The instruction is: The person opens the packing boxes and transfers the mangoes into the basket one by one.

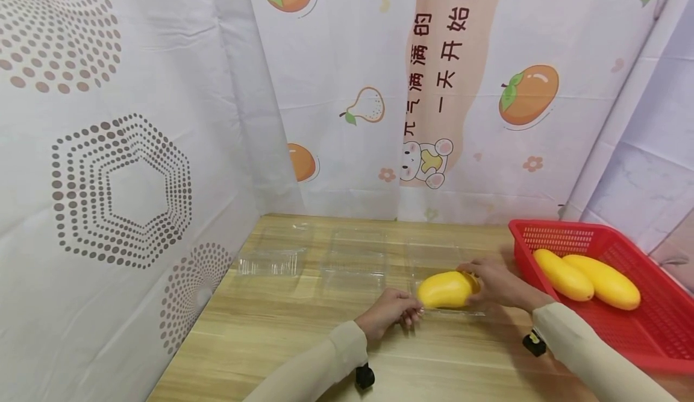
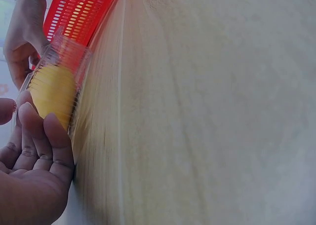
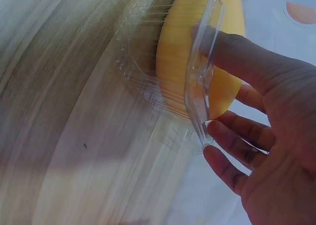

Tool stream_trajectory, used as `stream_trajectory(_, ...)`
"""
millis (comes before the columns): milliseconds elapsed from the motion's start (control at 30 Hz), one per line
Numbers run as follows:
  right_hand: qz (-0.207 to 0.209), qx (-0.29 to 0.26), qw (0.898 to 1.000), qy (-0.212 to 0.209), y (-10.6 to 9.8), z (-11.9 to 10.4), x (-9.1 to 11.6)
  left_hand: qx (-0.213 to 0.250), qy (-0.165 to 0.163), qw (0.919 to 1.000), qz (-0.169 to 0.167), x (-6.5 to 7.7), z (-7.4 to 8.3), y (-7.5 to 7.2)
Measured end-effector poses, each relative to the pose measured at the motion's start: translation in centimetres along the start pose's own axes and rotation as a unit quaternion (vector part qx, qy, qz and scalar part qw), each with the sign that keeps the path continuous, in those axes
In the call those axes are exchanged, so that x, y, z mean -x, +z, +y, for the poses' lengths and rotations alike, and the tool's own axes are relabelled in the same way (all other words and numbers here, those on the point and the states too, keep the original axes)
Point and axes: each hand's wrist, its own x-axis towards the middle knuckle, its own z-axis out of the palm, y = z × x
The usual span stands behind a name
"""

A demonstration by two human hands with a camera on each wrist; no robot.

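Note:
A yellow mango (image 1: 446, 289) lies in a clear plastic clamshell box (image 1: 452, 313) on the table, with the box's lid raised at the back. My right hand (image 1: 496, 284) grips the mango's right end. In the right wrist view, the thumb (image 3: 232, 50) reaches over the box rim onto the mango (image 3: 180, 52), and the other fingers curl at its far side. With thumb and fingertips, my left hand (image 1: 387, 313) pinches the front left corner of the box. The left wrist view shows its curled fingers (image 2: 37, 131) at the box's near end.
A red perforated basket (image 1: 658, 336) stands at the right, with two yellow mangoes (image 1: 602, 281) inside. To the left are two more clear boxes, a middle one (image 1: 355, 263) and a far left one (image 1: 271, 263), both with lids up. A printed curtain (image 1: 347, 167) hangs behind the table.

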Motion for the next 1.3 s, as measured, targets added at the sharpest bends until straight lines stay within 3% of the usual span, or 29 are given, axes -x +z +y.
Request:
stream_trajectory(567, 0.013, 0.049, 0.997, -0.054, 0.60, -0.12, -0.33, 0.005, 0.001, 0.9999, -0.012, -0.16, -0.19, -0.17)
stream_trajectory(1300, -0.017, 0.025, 0.999, -0.040, 0.80, -0.05, 0.09, 0.010, 0.003, 0.9999, -0.013, 0.02, -0.17, -0.37)
